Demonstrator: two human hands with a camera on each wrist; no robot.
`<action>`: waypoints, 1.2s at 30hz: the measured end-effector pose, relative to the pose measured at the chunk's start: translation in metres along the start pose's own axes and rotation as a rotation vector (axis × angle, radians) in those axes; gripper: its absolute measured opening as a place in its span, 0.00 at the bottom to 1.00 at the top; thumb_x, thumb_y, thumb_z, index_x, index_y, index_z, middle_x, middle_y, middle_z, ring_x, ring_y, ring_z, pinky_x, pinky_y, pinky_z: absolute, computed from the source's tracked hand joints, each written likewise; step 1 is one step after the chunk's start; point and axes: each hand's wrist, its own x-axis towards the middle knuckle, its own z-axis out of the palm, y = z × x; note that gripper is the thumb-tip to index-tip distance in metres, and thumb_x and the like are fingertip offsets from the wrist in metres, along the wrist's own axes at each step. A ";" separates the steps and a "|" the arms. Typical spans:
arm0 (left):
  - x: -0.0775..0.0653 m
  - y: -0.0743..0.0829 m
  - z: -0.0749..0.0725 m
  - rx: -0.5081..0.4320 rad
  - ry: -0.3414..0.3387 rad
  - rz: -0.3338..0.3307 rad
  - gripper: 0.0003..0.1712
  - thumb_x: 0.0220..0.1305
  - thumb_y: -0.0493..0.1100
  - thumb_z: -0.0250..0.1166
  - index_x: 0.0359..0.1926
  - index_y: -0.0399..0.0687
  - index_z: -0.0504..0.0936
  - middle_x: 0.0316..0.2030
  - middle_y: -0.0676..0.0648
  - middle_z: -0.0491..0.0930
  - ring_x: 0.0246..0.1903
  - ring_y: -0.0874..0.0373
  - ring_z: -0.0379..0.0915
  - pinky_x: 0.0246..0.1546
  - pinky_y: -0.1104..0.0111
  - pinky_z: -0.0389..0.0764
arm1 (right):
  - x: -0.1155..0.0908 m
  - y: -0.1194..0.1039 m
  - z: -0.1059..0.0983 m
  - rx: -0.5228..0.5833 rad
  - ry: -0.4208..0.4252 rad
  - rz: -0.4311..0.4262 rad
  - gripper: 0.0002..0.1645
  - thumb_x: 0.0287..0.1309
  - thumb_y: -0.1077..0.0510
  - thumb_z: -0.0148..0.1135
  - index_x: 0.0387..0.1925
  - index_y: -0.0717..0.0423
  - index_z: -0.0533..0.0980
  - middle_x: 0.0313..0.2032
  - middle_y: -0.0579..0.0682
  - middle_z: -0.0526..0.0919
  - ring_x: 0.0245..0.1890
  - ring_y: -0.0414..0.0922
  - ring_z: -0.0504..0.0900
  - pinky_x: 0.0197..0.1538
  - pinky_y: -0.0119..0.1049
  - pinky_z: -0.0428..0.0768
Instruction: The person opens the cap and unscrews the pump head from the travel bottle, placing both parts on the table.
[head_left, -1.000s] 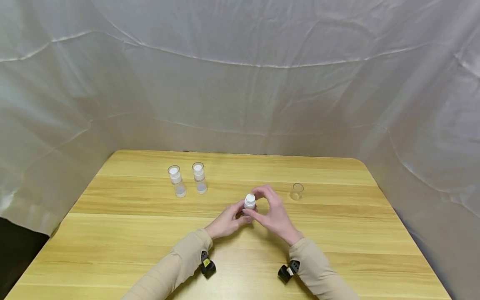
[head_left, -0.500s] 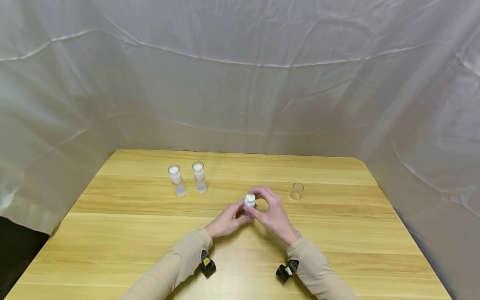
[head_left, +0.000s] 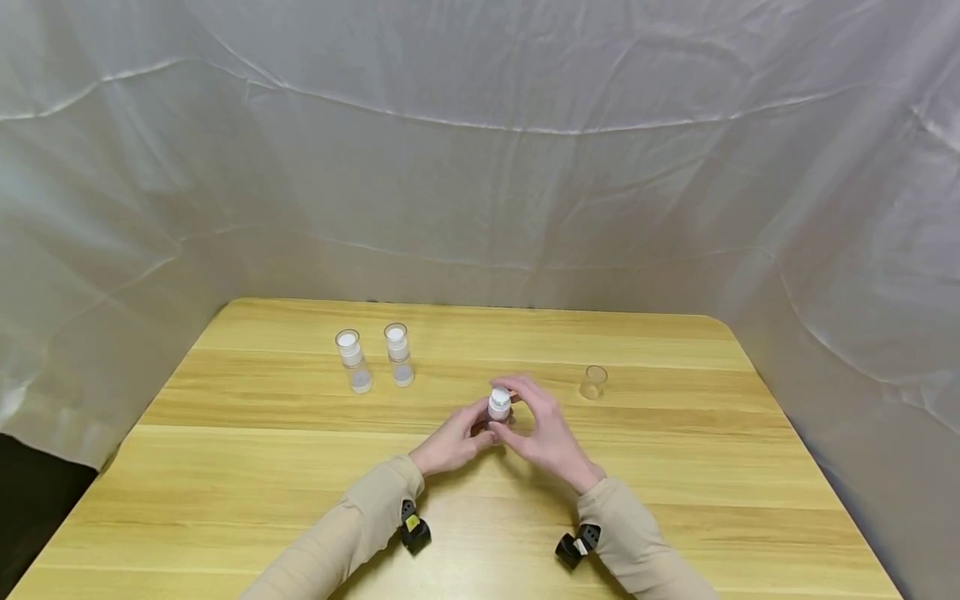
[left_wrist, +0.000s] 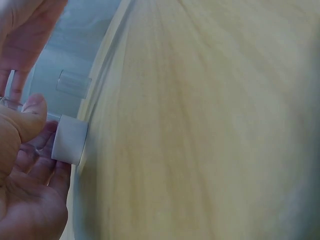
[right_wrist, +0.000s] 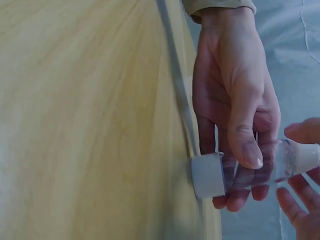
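In the head view my left hand (head_left: 453, 440) grips a small clear bottle with a white top (head_left: 499, 403), held upright near the table's middle. The right wrist view shows the left thumb and fingers round the bottle's clear body (right_wrist: 245, 176), beside its white base (right_wrist: 209, 176). My right hand (head_left: 546, 435) curls its thumb and fingers round the bottle's upper end. How firmly they touch it is hard to tell. That white base (left_wrist: 70, 140) sticks out past the left fingers in the left wrist view.
Two similar bottles, a left one (head_left: 353, 362) and a right one (head_left: 399, 356), stand at the back left with clear caps on. A loose clear cap (head_left: 593, 382) stands right of the hands. Grey fabric (head_left: 480, 200) hangs behind the wooden table (head_left: 247, 500).
My right thumb and index finger have shifted a little on the bottle's upper end and now stand wider apart. The left hand keeps its grip in the same place.
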 end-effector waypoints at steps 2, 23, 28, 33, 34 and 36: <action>0.000 0.001 0.000 0.009 0.001 -0.001 0.26 0.71 0.36 0.59 0.67 0.34 0.68 0.63 0.34 0.77 0.65 0.41 0.73 0.73 0.48 0.68 | -0.001 0.000 0.002 -0.008 0.022 0.015 0.35 0.46 0.67 0.77 0.58 0.63 0.74 0.52 0.60 0.82 0.50 0.51 0.82 0.55 0.48 0.85; -0.001 0.001 0.000 0.001 0.004 -0.002 0.25 0.72 0.37 0.59 0.67 0.35 0.69 0.62 0.35 0.78 0.65 0.41 0.73 0.71 0.47 0.70 | 0.001 0.000 0.004 0.001 0.045 0.020 0.32 0.47 0.69 0.75 0.56 0.62 0.75 0.50 0.58 0.82 0.47 0.49 0.82 0.52 0.45 0.86; -0.001 0.001 0.000 0.011 0.010 -0.012 0.24 0.72 0.39 0.60 0.65 0.37 0.71 0.62 0.37 0.78 0.65 0.42 0.73 0.72 0.48 0.70 | 0.002 -0.002 0.005 -0.014 0.086 0.033 0.29 0.47 0.68 0.77 0.52 0.62 0.77 0.47 0.55 0.82 0.44 0.47 0.81 0.50 0.40 0.85; 0.000 0.001 0.001 0.005 0.006 -0.020 0.24 0.71 0.38 0.60 0.66 0.36 0.70 0.62 0.37 0.79 0.64 0.43 0.74 0.71 0.49 0.71 | 0.001 -0.003 0.003 -0.010 0.069 0.012 0.26 0.49 0.70 0.74 0.51 0.62 0.78 0.46 0.56 0.83 0.45 0.48 0.83 0.51 0.39 0.87; 0.000 0.002 0.001 0.000 0.003 -0.022 0.25 0.71 0.38 0.59 0.66 0.36 0.70 0.62 0.37 0.79 0.64 0.43 0.75 0.71 0.50 0.71 | 0.001 -0.003 0.003 -0.007 0.061 0.010 0.26 0.49 0.70 0.73 0.52 0.61 0.77 0.47 0.56 0.83 0.46 0.49 0.83 0.52 0.40 0.86; 0.000 0.001 0.001 -0.006 0.000 -0.019 0.25 0.72 0.37 0.59 0.67 0.35 0.69 0.61 0.36 0.78 0.63 0.43 0.75 0.71 0.50 0.72 | 0.001 -0.002 0.002 -0.001 0.046 0.008 0.27 0.50 0.69 0.72 0.53 0.61 0.77 0.49 0.57 0.83 0.48 0.49 0.83 0.53 0.41 0.86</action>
